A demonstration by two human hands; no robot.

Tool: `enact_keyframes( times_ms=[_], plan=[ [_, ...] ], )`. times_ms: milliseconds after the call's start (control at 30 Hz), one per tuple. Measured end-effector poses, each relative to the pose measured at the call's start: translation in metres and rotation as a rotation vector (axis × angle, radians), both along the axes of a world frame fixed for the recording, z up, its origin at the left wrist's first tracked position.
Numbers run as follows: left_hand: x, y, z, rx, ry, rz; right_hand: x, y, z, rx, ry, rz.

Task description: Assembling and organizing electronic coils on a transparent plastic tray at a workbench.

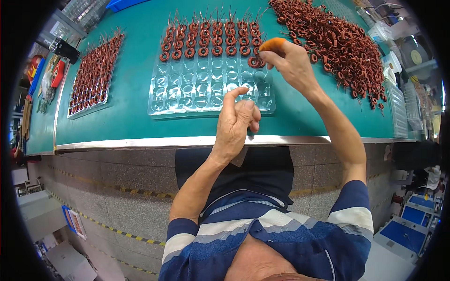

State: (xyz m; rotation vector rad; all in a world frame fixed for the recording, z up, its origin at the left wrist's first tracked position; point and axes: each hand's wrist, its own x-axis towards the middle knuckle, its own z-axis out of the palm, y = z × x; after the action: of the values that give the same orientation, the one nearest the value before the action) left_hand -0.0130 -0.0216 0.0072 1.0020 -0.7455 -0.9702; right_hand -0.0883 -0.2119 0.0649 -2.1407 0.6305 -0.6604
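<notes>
A clear plastic tray [187, 100] with round pockets lies on the green table. Its far rows hold reddish-brown wire-wound ring coils [203, 51], their copper leads standing up. At the tray's right side, my right hand [291, 63], with an orange cot on one finger, pinches a ring coil [254, 62] at the edge of the filled rows. My left hand [236, 114] hovers over the tray's front edge, index finger stretched out and the other fingers loosely bent. Nothing shows in it.
A big heap of loose coils [344, 47] spreads over the table's right side. Another filled tray [96, 75] stands at the left. Stacked clear trays [397, 110] lie at the right edge, a blue bin [124, 3] at the far left. The table's metal front edge [187, 141] runs before me.
</notes>
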Motion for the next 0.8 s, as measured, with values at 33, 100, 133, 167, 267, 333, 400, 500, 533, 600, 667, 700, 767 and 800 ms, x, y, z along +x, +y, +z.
enact_keyframes(
  times_ms=[33, 100, 133, 167, 267, 333, 400, 500, 533, 600, 667, 700, 767, 800],
  plan=[
    [0.000, 0.000, 0.000, 0.012, -0.024, -0.011, 0.008, -0.007, -0.002, -0.043, 0.008, 0.039],
    [-0.001, -0.001, 0.000, 0.028, -0.036, -0.007, 0.017, -0.013, -0.003, -0.048, 0.045, 0.038],
    [0.000, -0.001, -0.001, 0.036, -0.056, -0.016, 0.020, -0.016, -0.002, -0.072, 0.102, 0.085],
    [0.000, -0.001, -0.002, 0.044, -0.074, -0.026, 0.024, -0.018, -0.002, -0.096, 0.160, 0.130],
    [0.002, 0.000, -0.003, 0.039, -0.081, -0.044, 0.028, -0.023, -0.003, -0.166, 0.166, 0.139],
    [0.005, 0.001, -0.004, 0.030, -0.093, -0.073, 0.027, -0.026, 0.007, -0.253, 0.226, 0.098],
    [0.006, 0.002, -0.004, 0.027, -0.082, -0.074, 0.014, -0.045, 0.012, -0.355, 0.203, -0.016],
    [0.005, 0.001, -0.003, 0.028, -0.096, -0.093, -0.028, -0.074, 0.009, -0.941, 0.413, -0.062],
    [0.004, 0.001, -0.002, 0.020, -0.094, -0.099, -0.040, -0.080, 0.004, -0.984, 0.588, -0.088],
    [0.003, 0.002, 0.000, 0.043, -0.094, -0.095, -0.055, -0.090, -0.009, -0.966, 0.918, -0.126],
    [0.002, 0.000, -0.002, 0.046, -0.084, -0.101, -0.071, -0.106, -0.030, -1.056, 0.869, -0.119],
    [0.003, 0.002, -0.002, 0.058, -0.099, -0.096, -0.072, -0.107, -0.033, -1.152, 0.773, -0.096],
    [0.003, 0.002, -0.003, 0.046, -0.091, -0.102, -0.078, -0.110, -0.035, -1.055, 0.585, -0.043],
    [0.002, 0.002, -0.004, 0.047, -0.086, -0.104, -0.080, -0.108, -0.031, -0.974, 0.484, -0.024]
  ],
)
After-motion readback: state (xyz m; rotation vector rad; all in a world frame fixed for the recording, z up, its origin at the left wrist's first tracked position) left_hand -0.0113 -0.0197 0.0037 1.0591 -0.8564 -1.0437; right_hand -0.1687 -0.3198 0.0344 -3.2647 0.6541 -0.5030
